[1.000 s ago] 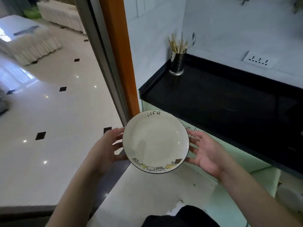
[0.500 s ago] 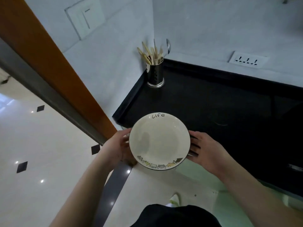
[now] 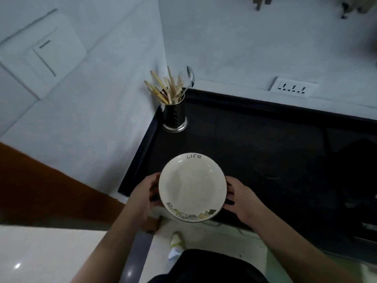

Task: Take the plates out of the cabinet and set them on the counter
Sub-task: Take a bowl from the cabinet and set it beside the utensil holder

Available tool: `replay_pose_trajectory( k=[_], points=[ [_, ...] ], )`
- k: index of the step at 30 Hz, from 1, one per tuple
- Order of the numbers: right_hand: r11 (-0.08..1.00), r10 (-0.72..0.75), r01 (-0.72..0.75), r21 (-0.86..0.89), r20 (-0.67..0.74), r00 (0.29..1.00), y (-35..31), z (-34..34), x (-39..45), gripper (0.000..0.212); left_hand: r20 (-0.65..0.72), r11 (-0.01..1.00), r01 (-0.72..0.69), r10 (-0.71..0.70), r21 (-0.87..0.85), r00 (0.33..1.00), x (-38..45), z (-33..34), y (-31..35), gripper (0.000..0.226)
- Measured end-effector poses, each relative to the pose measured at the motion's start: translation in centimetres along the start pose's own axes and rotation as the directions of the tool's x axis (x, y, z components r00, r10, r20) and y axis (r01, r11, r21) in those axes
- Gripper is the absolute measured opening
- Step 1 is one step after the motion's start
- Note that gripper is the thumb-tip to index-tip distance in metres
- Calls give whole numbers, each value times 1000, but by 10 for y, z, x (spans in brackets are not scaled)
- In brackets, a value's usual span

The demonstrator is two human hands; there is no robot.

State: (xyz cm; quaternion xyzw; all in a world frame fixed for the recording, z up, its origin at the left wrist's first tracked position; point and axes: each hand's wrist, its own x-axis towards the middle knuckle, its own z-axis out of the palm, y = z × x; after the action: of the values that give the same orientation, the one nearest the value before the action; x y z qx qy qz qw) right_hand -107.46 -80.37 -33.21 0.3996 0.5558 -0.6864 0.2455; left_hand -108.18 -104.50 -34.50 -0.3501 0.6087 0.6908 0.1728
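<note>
A cream plate with a dark rim, the word "life" at its far edge and small drawings at its near edge, is held level between both hands. My left hand grips its left rim and my right hand grips its right rim. The plate hangs over the front left corner of the black counter. Whether it touches the counter I cannot tell. The cabinet is out of view.
A steel holder with chopsticks and a spoon stands in the counter's back left corner. White walls close the left and back, with a socket strip and a switch panel. An orange door frame is at the left.
The plate, held in both hands, has moved from beside the doorway up and over the counter's front left corner. The view has swung right and down towards the counter.
</note>
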Motion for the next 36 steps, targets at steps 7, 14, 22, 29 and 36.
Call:
replay_pose_trajectory(
  k=[7,14,22,29,36],
  points=[
    [991,72,-62,117,-84,994,-21,25,27,10,86,996,7,-14,83,996,65,4,21,24],
    [994,82,-75,83,-92,992,-25,19,64,9,114,989,38,-55,146,992,104,19,29,21],
    [992,107,-104,77,-39,994,-33,18,90,31,101,982,51,-71,184,992,130,20,34,24],
    [993,106,-105,48,-24,994,-42,21,104,36,77,981,53,-68,185,995,143,26,38,27],
    [991,115,-113,73,-22,993,-49,20,112,37,57,976,32,-45,213,997,147,30,36,28]
  ],
)
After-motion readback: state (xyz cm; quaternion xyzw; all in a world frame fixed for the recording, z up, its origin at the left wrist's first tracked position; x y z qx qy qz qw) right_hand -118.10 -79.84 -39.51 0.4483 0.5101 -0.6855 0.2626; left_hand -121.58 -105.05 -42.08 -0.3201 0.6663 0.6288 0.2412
